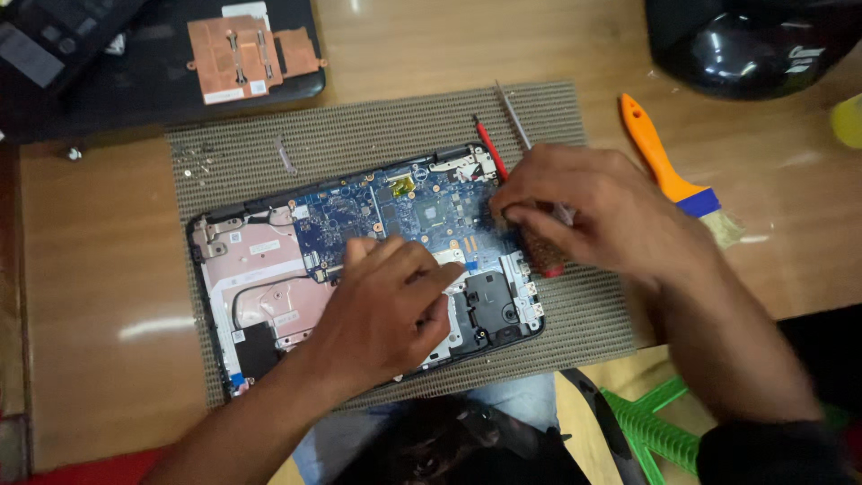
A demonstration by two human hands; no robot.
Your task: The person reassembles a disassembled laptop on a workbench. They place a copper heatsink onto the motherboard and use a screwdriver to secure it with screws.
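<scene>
An opened laptop (359,269) lies bottom-up on a woven brown mat (359,126) in the middle of a wooden table (99,269), its blue circuit board (395,211) bared in the upper half of the shell. The left hand (391,305) rests on the lower middle of the laptop, fingers curled loosely together with the tips pressing down near the board's lower edge. The right hand (584,211) sits at the laptop's right edge, fingers bunched and pinched around what looks like a small brush or tool head against the board; just what it grips is blurred, so I cannot say for sure. A red-handled screwdriver (516,207) and a thin metal tool (516,117) lie just beside that hand, partly under it. I'd judge the board thin, stiff and fragile, best taken by its bare edges rather than over the chips, while the shell looks light and rigid enough to hold by its rim. Right of the laptop, well apart, lies an orange-handled paintbrush (669,171); above and left of it, a copper heatsink (247,56) rests on a dark lid (135,90). The mat leaves a narrow margin round the laptop, and the table's near edge runs close below it, so room is tightest there.
</scene>
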